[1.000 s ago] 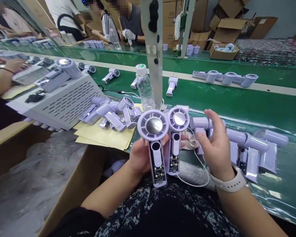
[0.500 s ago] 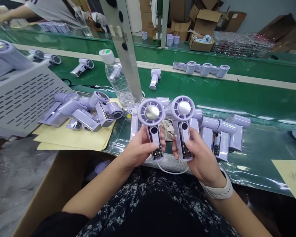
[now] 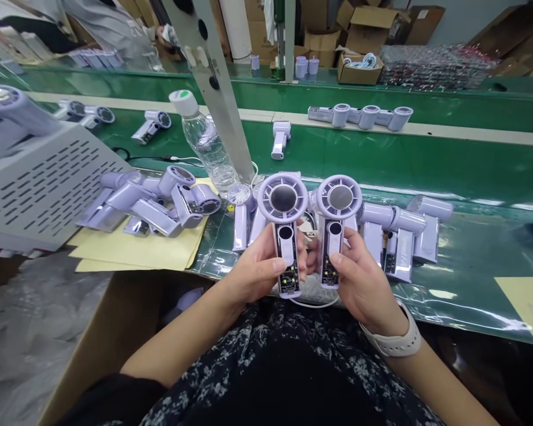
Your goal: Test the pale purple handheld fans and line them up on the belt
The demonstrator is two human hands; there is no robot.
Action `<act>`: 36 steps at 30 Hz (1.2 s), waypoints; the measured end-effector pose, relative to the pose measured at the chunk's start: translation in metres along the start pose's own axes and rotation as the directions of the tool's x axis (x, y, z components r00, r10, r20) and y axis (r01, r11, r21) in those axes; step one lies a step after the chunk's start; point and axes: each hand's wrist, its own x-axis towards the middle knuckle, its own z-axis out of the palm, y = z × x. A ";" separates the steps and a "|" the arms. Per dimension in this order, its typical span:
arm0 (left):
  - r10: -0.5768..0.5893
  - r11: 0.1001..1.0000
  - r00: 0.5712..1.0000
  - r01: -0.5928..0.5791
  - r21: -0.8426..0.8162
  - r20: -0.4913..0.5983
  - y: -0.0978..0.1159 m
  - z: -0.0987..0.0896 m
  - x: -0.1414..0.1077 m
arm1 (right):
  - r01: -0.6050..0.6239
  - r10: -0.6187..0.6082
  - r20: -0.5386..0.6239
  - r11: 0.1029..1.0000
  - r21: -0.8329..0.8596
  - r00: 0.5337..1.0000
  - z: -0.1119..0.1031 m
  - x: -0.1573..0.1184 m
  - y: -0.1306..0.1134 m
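Note:
My left hand (image 3: 260, 266) is closed round the handle of a lilac handheld fan (image 3: 288, 236), thumb on the front near the exposed circuit board. Just to its right, my right hand (image 3: 364, 275) grips a second lilac handheld fan (image 3: 331, 242) the same way, thumb on its pale front strip. Both fans stand upright side by side, round grilles with silvery centres facing me. Behind them several more lilac fans (image 3: 402, 236) lie along the bench edge, partly hidden by my hands. A white cable (image 3: 313, 305) loops below the two handles.
At left, lilac fans (image 3: 146, 201) are heaped on yellow paper (image 3: 137, 251) beside a grey vented box (image 3: 48, 177). A water bottle (image 3: 206, 145) leans near a slanting metal post (image 3: 222, 94). Fans stand on the green conveyor (image 3: 359, 154). Yellow paper (image 3: 528, 305) lies at right.
The fan in my left hand has moved right and slightly down. The right one has tilted upright, its grille shifting right. Both stay in my hands. The view has shifted slightly.

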 end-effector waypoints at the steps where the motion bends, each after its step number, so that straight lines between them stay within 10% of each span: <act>1: 0.005 1.000 1.000 -0.005 -0.006 0.000 0.000 -0.001 -0.001 | -0.009 0.009 0.002 1.000 0.005 1.000 0.001 0.000 0.000; 17: 0.030 1.000 0.982 -0.029 0.004 -0.185 -0.007 -0.010 0.009 | 0.037 -0.036 -0.027 0.999 0.016 0.999 -0.003 0.000 0.002; 24: 0.010 0.991 1.000 -0.010 0.136 0.002 -0.004 -0.013 0.001 | 0.075 -0.074 0.062 0.997 -0.018 0.995 -0.006 -0.001 0.005; 36: 0.046 0.996 0.997 -0.042 0.074 -0.063 -0.005 -0.011 -0.001 | 0.080 -0.079 0.029 0.997 -0.024 0.996 -0.001 -0.005 0.008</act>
